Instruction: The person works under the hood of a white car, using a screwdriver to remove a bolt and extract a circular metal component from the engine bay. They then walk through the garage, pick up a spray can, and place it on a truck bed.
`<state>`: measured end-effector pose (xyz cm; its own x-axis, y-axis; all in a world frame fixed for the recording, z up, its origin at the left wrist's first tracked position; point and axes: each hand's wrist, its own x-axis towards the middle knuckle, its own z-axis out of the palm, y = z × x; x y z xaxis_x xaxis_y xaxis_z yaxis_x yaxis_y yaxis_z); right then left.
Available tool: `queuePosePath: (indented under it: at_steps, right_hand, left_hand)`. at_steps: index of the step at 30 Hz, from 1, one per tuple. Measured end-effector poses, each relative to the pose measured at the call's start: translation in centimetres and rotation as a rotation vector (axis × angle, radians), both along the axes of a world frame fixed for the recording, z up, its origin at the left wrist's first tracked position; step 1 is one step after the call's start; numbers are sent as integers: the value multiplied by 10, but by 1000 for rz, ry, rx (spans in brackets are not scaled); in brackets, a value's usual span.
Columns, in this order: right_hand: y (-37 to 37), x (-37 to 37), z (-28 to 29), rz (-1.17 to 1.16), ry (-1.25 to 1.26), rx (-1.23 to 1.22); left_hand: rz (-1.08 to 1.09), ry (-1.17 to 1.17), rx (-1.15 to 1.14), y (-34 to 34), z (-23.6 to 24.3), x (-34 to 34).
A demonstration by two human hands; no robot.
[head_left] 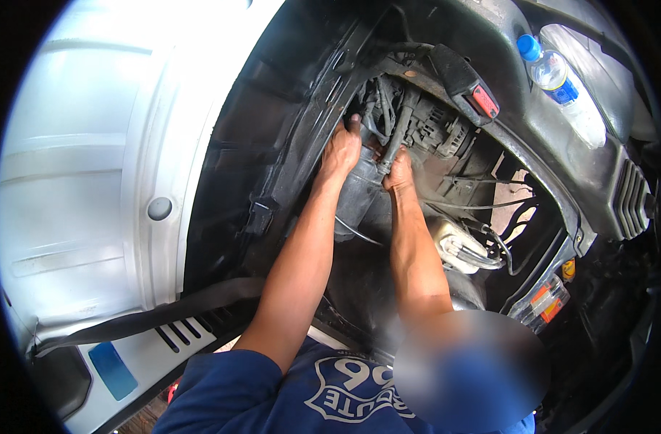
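The wearer's own hands do not show. Both hands at work belong to a person in a blue shirt [273, 394] at the lower edge, whose arms reach up into the dark engine bay. The work centres on a grey cylinder [356, 192] deep in the bay, just below the ribbed alternator [446, 134].

The first hand [341, 152] lies on the cylinder's top, fingers hooked into the hoses [377, 101] above it. The second hand [399, 170], just beside the cylinder on the alternator side, is closed around a dark rod [392, 141] that slants upward.

The risks, as I judge them:
- If the cylinder is loose, it could drop onto the person beneath, as only one hand steadies it.
- A slip on the rod would drive the knuckles into the alternator.
- Thin wires [482, 206] run close beside the cylinder and could snag.
- The bottle [555, 76], lying on the ledge well above the cylinder, could roll down if the car is jolted.
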<state>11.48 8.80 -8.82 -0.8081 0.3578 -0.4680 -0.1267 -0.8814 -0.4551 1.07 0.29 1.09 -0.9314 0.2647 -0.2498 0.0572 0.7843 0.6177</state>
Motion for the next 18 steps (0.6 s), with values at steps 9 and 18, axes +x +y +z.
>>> queuePosePath:
  at_steps: [9,18]
  right_hand:
    - [3,8,22,36,-47,52]
    - [7,16,28,285,-189,363]
  left_hand:
    - [-27,23,53,-6,22,7]
    - [-28,-128,4,1,21,4]
